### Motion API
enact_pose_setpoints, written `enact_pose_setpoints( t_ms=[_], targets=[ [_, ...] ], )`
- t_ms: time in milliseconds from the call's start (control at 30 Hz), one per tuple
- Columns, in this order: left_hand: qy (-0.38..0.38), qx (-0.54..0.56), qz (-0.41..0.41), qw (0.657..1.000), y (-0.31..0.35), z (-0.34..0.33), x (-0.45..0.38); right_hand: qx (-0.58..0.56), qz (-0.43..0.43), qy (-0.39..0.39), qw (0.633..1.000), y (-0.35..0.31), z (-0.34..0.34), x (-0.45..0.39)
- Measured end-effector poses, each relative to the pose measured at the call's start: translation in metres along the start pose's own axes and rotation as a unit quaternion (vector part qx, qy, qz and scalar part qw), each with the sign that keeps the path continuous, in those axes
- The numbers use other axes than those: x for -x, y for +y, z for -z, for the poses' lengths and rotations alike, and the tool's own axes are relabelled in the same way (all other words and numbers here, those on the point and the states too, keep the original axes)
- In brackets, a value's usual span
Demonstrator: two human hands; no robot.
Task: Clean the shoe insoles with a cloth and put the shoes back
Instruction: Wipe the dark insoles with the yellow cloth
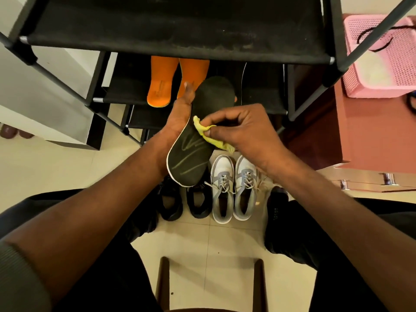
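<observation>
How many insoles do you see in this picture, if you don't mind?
3: two orange insoles side by side on the rack shelf, one dark insole in the left hand. More may be hidden.

Warm, even indoor light; the floor tiles [225, 239] are bright, the black shoe rack [175, 28] dim underneath. Wide-angle bending curves the edges, and the forearms look slightly soft

Sneakers [234, 188] on tiled floor [67, 172]
</observation>
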State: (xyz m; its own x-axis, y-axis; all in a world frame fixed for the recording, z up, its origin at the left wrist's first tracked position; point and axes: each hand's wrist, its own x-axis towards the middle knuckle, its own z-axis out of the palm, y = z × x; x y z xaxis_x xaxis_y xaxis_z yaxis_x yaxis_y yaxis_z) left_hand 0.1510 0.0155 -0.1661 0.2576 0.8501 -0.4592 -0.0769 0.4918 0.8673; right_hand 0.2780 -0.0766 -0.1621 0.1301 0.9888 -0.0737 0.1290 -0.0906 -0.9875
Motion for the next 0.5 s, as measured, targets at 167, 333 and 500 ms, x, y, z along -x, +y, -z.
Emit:
enact_pose_setpoints(
  t_ms=[167, 333, 500],
  targets=[
    [-0.001, -0.031, 0.034, 0.999, 0.007, -0.008, -0.005, -0.246, -0.192, 0.147, 0.939, 0.008, 0.026, -0.018],
    [-0.043, 0.061, 0.153, 0.985, 0.004, -0.009, 0.005, -0.35, -0.252, 0.114, 0.895, 0.012, 0.041, -0.026],
    [-0.153, 0.101, 0.182, 0.966, 0.006, -0.007, 0.014, -0.313, -0.245, 0.177, 0.9, 0.01, 0.052, -0.03]
  ],
)
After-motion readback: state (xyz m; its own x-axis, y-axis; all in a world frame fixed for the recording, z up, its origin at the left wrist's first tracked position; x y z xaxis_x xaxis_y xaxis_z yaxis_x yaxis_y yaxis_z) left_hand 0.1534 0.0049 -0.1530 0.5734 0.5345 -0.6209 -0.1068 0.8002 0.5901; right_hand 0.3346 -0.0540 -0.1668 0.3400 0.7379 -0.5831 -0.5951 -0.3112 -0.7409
